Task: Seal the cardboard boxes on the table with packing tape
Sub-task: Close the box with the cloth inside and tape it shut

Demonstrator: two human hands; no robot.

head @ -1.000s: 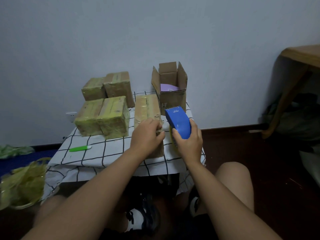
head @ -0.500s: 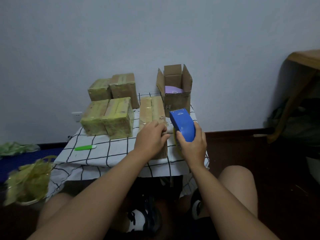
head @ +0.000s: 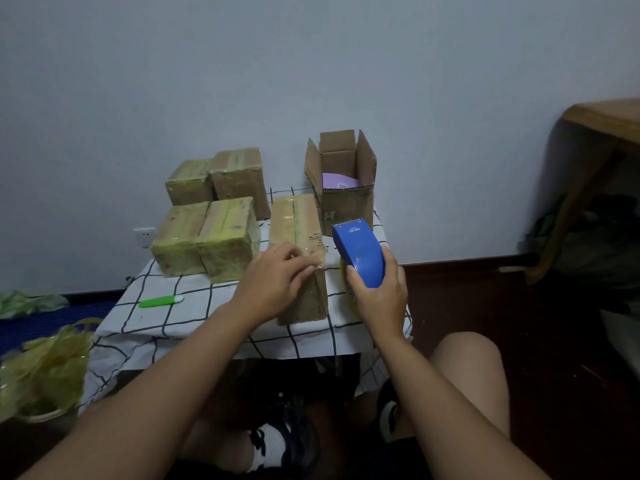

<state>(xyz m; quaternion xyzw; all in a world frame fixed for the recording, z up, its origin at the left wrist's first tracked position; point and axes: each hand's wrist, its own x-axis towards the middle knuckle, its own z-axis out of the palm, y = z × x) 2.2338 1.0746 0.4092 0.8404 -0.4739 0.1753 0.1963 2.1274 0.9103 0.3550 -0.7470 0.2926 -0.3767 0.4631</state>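
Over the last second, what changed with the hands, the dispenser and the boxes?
Little changed. The left hand still presses the near top edge of the long box; the right hand still grips the blue tape dispenser beside it. Taped boxes, open box and green cutter stayed put.

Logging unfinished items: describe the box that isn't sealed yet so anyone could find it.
Start at the checked tablecloth on the small table. Go to its far right corner by the wall, behind the blue tape dispenser. The open box alone has its flaps up, with something purple inside.
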